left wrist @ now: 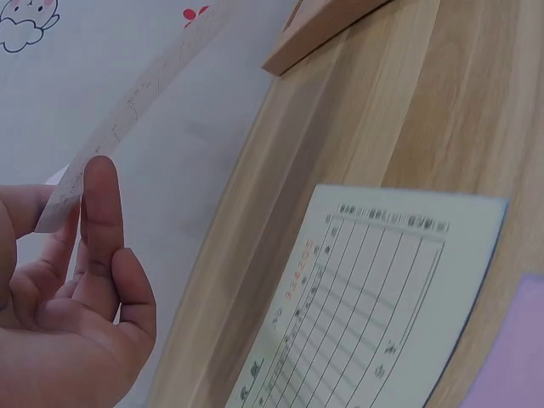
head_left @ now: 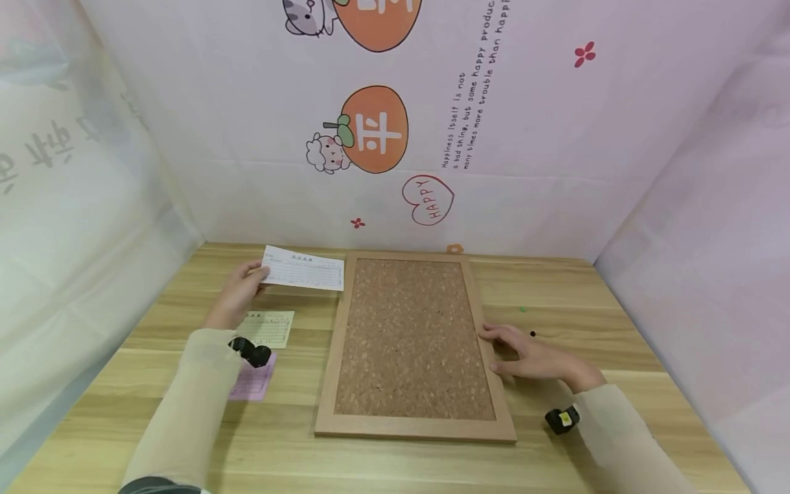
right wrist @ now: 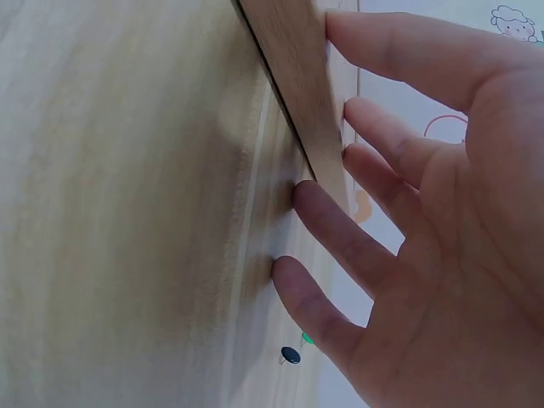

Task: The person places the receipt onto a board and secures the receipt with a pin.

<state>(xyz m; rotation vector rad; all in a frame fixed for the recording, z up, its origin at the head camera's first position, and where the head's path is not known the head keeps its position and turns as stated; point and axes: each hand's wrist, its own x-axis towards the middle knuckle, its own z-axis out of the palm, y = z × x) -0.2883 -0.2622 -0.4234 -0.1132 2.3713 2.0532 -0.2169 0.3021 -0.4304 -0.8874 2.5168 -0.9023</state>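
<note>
My left hand (head_left: 236, 293) pinches the left end of a white printed form slip (head_left: 304, 269) between thumb and fingers. The slip is held above the table, its right end beside the board's upper left corner; the left wrist view shows it nearly edge-on. A wood-framed cork board (head_left: 420, 336) lies flat on the table with bare cork. Against its right edge rests my right hand (head_left: 533, 355), thumb and fingers spread, fingertips touching the frame. Below the left hand lie a pale yellow-green slip (left wrist: 382, 280) and a purple slip (head_left: 254, 384), both partly hidden by the arm in the head view.
A black push pin (right wrist: 291, 355) and a green push pin (right wrist: 307, 338) lie right of the board, beyond the right hand. The wood-grain table (head_left: 407, 466) meets a printed white curtain (head_left: 524, 213) at the back, with more curtain at both sides.
</note>
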